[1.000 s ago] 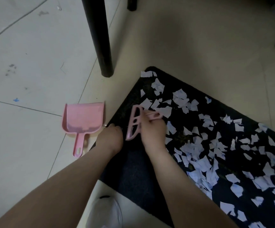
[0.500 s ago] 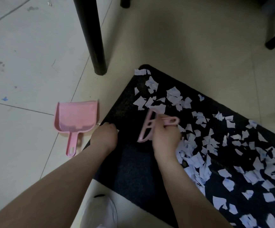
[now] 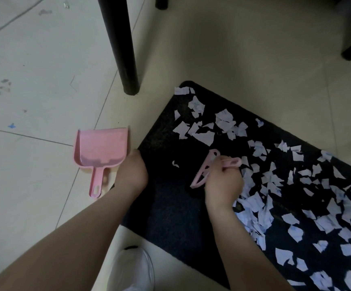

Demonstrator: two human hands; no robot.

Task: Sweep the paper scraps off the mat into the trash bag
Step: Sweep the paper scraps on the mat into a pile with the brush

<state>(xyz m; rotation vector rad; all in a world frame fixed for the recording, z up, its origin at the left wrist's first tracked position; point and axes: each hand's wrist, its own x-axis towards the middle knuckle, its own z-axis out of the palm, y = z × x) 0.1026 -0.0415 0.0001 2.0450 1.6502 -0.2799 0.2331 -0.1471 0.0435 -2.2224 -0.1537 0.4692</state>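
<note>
One pink dustpan (image 3: 101,148) lies on the tiled floor (image 3: 33,59) just off the mat's left edge, its handle end partly doubled by shadow. The left hand (image 3: 131,173) rests at that edge of the dark mat (image 3: 170,217); its fingers are tucked under and out of sight, so cannot tell if the grip is clenched or released. One white shoe (image 3: 132,269) is cut off at the bottom. One black furniture leg (image 3: 122,49) stands near the mat's far corner, top cropped. The right hand (image 3: 223,183) is clenched round a pink brush (image 3: 207,171), whose bristles are hidden vs. the dark mat. Paper scraps (image 3: 292,196), too many & overlapping to count, cover the mat's right part, running past the frame edge. Two more dark leg ends at right, blurred.
</note>
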